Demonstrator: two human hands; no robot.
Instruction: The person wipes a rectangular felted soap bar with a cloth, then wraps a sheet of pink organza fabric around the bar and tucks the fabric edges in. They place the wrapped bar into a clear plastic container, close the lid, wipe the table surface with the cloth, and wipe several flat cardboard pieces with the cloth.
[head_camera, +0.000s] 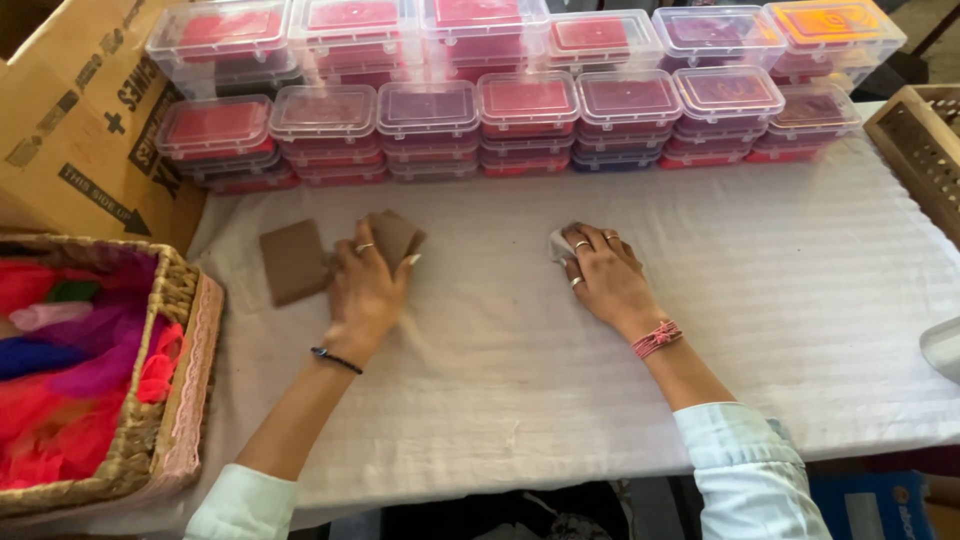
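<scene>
Off the tabletop's left edge, a wicker basket (170, 400) of bright cloth. Toward the middle, left hand (365, 285) flat on two brown cards (295, 262), fingers loose; right hand (600, 275) pinching a small white scrap (560, 245). Along the far edge, stacked clear boxes (525, 105).
</scene>
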